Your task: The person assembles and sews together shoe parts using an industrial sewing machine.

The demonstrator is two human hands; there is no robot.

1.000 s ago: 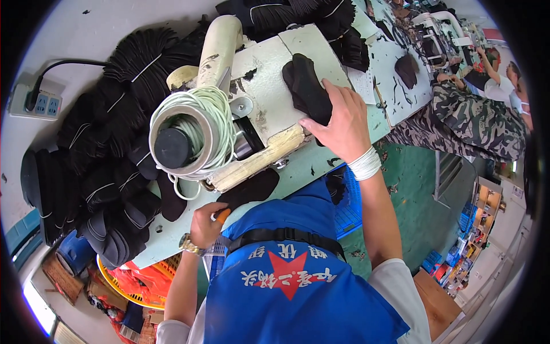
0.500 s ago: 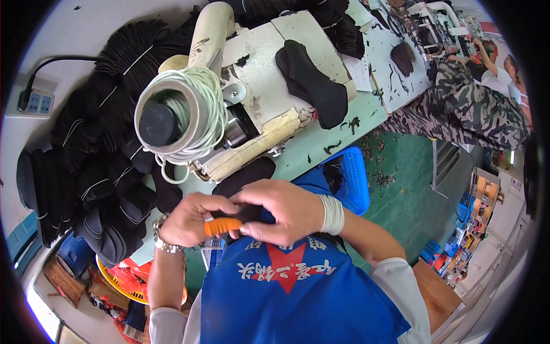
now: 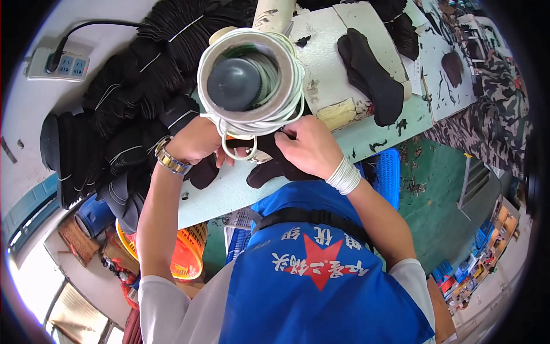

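Both my hands are at the working end of a pale sewing machine (image 3: pixel 274 16), partly behind a white cord coil (image 3: pixel 293 69) wound round a cylinder on it. My right hand (image 3: pixel 314 146) has its fingers curled closed on a black fabric piece (image 3: pixel 275 171), which hangs toward the table edge. On the other side of the coil, my left hand (image 3: pixel 197 140) is closed at the same dark cloth. A bit of its orange finger cover shows; the coil hides its fingertips. Two black sole-shaped pieces (image 3: pixel 375 80) lie overlapped on the machine's bed, right of my right hand.
Tied bundles of black pieces (image 3: pixel 129 109) crowd the left side. A blue basket (image 3: pixel 389 178) stands below the table's right edge; an orange basket (image 3: pixel 195 243) stands below left. Dark scraps (image 3: pixel 402 127) litter the table (image 3: pixel 215 202). A person in camouflage trousers (image 3: pixel 487 126) sits far right.
My hands have moved from close in front of my apron up to the machine, taking the black piece with them. They are further apart now. The view has shifted, too.
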